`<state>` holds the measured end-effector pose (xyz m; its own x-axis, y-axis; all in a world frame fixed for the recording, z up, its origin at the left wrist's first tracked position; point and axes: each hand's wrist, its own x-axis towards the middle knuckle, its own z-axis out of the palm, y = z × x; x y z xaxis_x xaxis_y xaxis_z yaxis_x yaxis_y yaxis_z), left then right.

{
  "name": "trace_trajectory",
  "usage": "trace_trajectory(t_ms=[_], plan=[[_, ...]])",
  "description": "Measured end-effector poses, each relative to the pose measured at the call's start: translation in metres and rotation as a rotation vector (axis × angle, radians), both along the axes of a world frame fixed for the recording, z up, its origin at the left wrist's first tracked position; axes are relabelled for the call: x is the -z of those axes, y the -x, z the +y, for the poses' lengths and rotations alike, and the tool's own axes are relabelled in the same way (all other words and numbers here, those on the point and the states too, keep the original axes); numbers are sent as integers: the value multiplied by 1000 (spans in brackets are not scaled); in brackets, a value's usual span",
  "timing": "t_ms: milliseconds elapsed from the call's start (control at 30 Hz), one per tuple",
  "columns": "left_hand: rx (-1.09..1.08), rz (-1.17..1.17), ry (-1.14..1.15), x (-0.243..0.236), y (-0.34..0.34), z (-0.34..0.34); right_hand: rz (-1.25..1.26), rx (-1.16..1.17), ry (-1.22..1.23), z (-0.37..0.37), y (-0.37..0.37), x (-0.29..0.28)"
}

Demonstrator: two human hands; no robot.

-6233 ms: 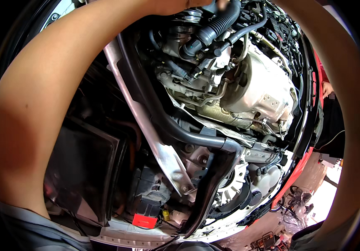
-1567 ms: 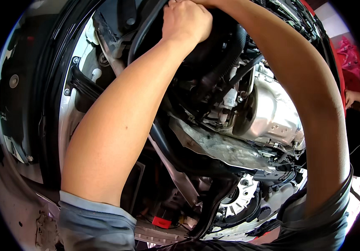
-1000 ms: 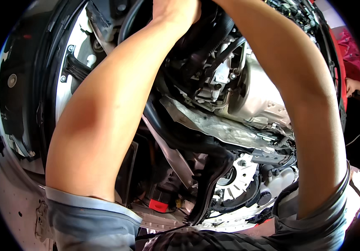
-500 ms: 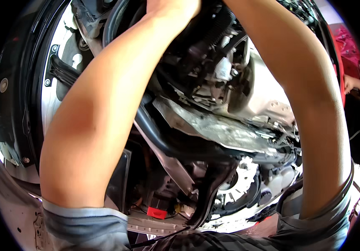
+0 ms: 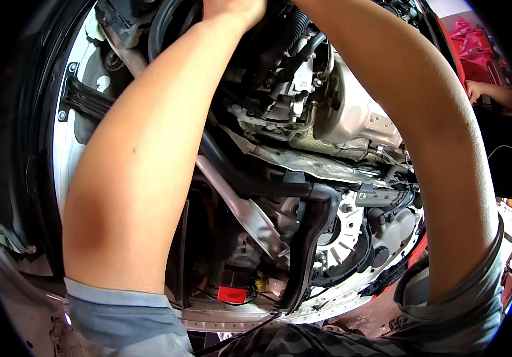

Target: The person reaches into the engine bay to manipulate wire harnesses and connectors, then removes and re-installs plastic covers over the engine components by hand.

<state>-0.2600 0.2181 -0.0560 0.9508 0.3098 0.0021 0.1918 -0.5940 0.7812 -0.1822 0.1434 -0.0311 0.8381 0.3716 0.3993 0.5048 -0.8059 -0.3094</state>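
Both my bare arms stretch over an opened engine bay toward its far side. Only the wrist and back part of my left hand show at the upper edge; its fingers are cut off, so any grip is hidden. Beyond the upper edge, my right hand is out of view, with just the right forearm showing. Between the arms, near the hands, are a black corrugated hose, small metal pipes and fittings, and a rounded silver metal cover. A crinkled heat shield lies nearer to me.
A thick black tube and a silver brace cross the bay. Nearer lie a red piece and a pale ribbed round part. A black body panel borders the left. Another person's hand rests by a red edge at right.
The view has shifted slightly, so the arms and engine parts sit a little further left. My arms keep nearly the same reach, and the engine parts look sharper.
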Motion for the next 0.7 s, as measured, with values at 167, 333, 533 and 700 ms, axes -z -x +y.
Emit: trace_trajectory(t_ms=[167,333,533,700], plan=[[-4,16,-15,-10,8,5,-66,109,-21,4,4,1],[77,-22,-74,3,-9,9,-238,50,246,-1,-15,9],[239,-42,-49,10,-4,23,-120,121,162,-2,-8,6],[258,-11,11,7,10,26,-34,-39,105,-3,-16,6]])
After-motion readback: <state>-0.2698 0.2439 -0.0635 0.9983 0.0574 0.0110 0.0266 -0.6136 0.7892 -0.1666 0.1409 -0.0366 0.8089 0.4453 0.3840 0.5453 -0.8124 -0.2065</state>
